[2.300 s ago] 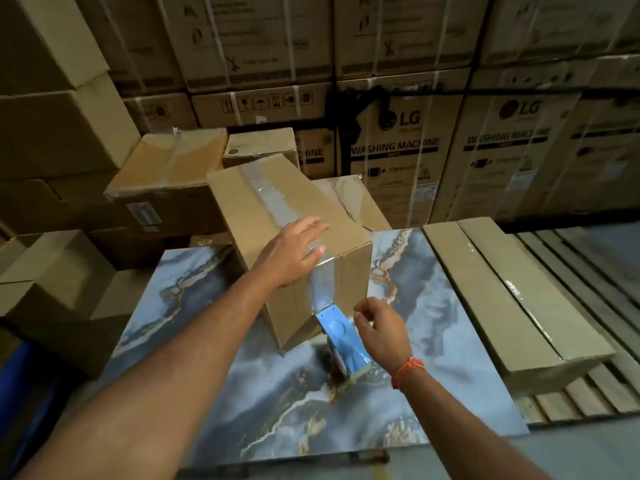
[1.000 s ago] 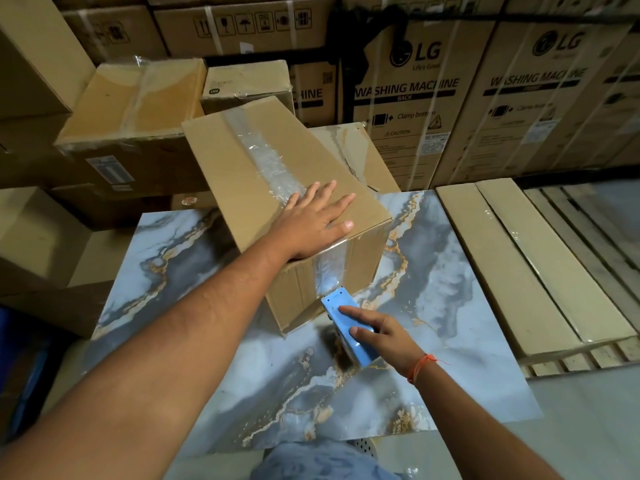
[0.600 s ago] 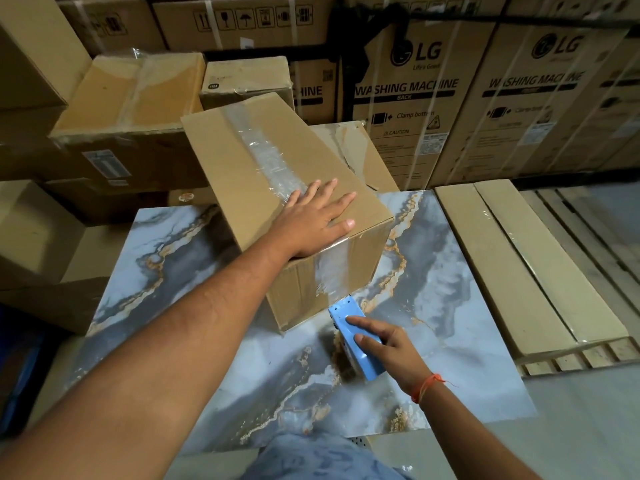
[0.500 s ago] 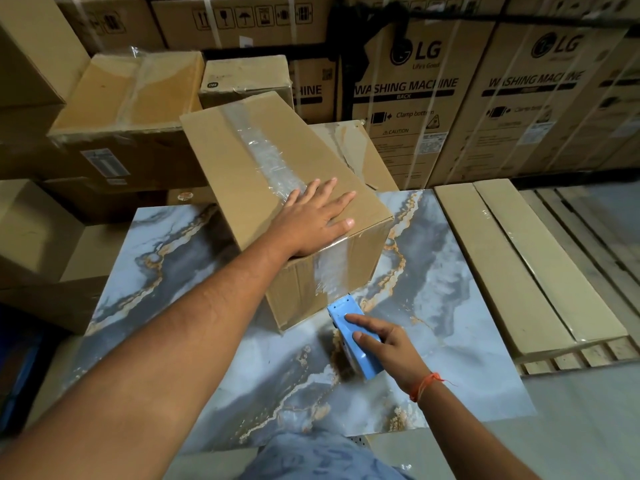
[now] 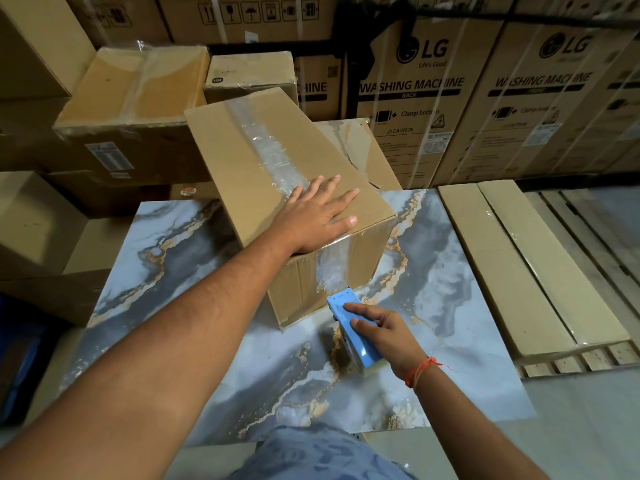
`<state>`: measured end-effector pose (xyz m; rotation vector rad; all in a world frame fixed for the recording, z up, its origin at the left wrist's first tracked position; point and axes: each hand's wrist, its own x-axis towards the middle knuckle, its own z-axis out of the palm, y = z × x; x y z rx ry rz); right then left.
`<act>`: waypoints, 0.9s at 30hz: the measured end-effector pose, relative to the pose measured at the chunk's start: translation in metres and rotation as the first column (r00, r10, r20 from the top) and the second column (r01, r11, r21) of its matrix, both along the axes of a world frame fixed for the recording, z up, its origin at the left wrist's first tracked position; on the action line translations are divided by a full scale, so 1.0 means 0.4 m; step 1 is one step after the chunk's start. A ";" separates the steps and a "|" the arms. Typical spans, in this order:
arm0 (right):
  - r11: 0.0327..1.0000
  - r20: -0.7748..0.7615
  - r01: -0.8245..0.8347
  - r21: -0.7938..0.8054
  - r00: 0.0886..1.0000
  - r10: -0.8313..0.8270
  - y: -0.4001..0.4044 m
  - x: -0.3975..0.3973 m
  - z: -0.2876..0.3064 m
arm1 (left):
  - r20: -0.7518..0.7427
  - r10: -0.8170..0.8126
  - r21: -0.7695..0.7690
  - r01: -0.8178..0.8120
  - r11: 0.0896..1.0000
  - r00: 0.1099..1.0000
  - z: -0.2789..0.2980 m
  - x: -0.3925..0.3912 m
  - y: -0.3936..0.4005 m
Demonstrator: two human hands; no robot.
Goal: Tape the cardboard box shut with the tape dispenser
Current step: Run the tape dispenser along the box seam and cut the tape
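A brown cardboard box (image 5: 239,161) lies on a marble-patterned slab (image 5: 433,271), its flaps closed. A strip of clear tape (image 5: 266,147) runs down the middle of its top and over the near side. My left hand (image 5: 315,216) lies flat on the near end of the top, fingers spread, covering part of the strip. My right hand (image 5: 384,330) grips a blue tape dispenser (image 5: 353,330) whose front end sits at the foot of the box's near side, where the tape ends.
Taped cardboard boxes (image 5: 131,95) crowd the left and back. Tall LG washing-machine cartons (image 5: 415,98) form a wall behind. A long flat carton (image 5: 519,265) lies on a wooden pallet (image 5: 588,237) right of the slab.
My left hand went from fingertips on the box's near corner to lying flat on its top. The dispenser has slid a little down and away from the box's near side. The view dipped lower.
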<state>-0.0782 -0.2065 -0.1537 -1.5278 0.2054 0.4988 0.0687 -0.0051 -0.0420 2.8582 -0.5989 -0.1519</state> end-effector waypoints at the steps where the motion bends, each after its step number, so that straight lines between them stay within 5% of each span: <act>1: 1.000 0.002 0.000 -0.014 1.000 0.000 0.001 0.004 0.001 | 0.001 0.000 0.001 0.000 1.000 1.000 0.000 0.000 0.000; 14: 0.986 -0.005 0.066 -0.150 0.998 -0.067 0.032 0.029 -0.003 | 0.009 0.000 0.005 0.000 1.000 1.000 -0.006 0.004 0.000; 27: 0.994 0.003 0.091 -0.064 0.996 -0.091 0.012 -0.032 -0.002 | 0.001 0.001 -0.005 -0.001 1.000 1.000 -0.007 0.004 -0.001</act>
